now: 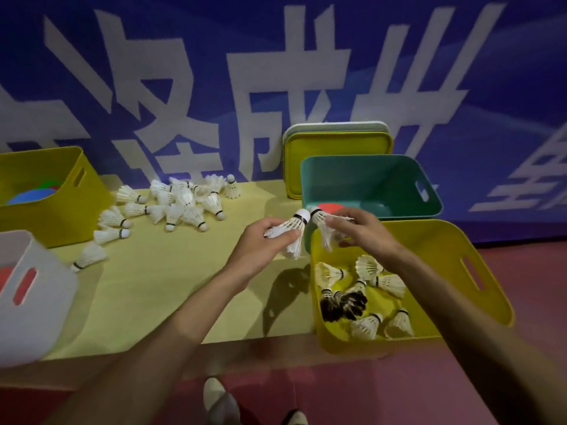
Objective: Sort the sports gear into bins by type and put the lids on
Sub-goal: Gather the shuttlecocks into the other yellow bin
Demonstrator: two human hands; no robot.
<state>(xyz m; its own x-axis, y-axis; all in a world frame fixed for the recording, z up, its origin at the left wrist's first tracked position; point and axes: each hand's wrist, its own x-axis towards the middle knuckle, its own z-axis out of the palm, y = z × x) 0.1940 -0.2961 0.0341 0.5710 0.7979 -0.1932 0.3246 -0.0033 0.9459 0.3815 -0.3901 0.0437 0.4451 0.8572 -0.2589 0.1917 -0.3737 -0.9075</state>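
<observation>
Two hands were at the far left corner of the near yellow bin (429, 250): the left hand (260, 243) gripped a white shuttlecock (291, 231) by its feathers, and the right hand (365, 231) pinched a second shuttlecock (320, 223). A loose pile (175, 204) lay well left of that bin.

Both bare forearms are extended forward from the lower edge, angled toward each other. Left hand (260, 243) is curled, fingers wrapped round the left shuttlecock (290, 233). Right hand (360, 230) is turned palm-down, the right shuttlecock (322, 230) pinched at its feathers. Hands are set near each other, not touching.
</observation>
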